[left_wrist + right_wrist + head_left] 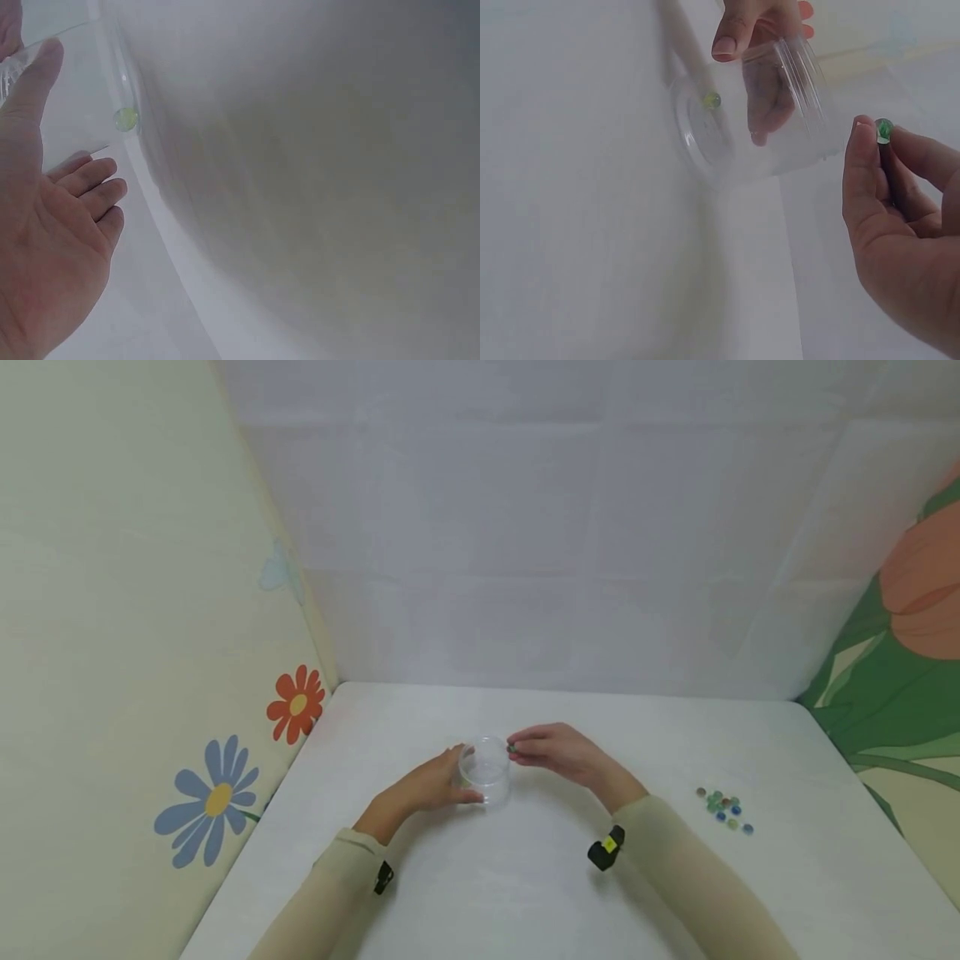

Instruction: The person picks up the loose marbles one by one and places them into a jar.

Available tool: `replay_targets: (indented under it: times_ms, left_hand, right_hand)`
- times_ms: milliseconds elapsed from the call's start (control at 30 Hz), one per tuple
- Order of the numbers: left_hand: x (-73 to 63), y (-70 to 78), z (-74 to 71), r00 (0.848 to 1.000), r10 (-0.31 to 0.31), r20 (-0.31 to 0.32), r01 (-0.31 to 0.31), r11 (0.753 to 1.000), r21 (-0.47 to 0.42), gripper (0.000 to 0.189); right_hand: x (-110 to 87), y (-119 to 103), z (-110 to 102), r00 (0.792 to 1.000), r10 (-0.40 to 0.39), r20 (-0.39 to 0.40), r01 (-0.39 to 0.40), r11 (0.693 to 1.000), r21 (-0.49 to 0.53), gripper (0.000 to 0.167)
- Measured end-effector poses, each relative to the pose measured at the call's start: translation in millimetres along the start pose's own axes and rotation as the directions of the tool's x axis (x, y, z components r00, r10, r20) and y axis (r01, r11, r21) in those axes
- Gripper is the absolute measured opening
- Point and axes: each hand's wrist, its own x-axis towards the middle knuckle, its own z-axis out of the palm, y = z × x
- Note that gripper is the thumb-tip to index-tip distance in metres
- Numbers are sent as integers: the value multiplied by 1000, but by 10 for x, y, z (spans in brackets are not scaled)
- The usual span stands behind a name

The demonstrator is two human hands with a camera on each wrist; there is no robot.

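Note:
A clear plastic jar (493, 787) stands near the middle of the white table, its mouth uncovered. My left hand (426, 783) grips it from the left side, thumb in front and fingers around the back. One yellow-green marble (712, 100) lies at the bottom of the jar, seen through the wall in both wrist views. Just right of the jar's rim, my right hand (561, 753) pinches a green marble (884, 130) between thumb and fingertips. That marble is outside the jar, close to the mouth.
Several loose marbles (723, 810), green, blue, reddish and pale, lie in a cluster on the table (817, 877) to the right, beyond the right forearm. A white backdrop (562, 560) rises behind the table, and flower-printed cloth (112, 635) hangs at the sides.

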Motion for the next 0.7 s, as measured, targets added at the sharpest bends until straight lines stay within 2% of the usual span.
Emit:
replay_targets:
  times_ms: [267,533,700]
  left_hand:
    - [39,-25,18,999,35,-10,-35,999,-11,96]
    - [34,-45,5,999,42,-6,-42,999,-11,97]
    - [32,-44,-4,999,35,5,-35,999,-4,96]
  right_hand:
    - [57,-5,44,999,-26,27,26,1000,-5,33]
    - [107,-37,87,999,20,26,-19,998,-52,30]
    - [127,-39,93,1000,14,25,-12,998,-64,30]
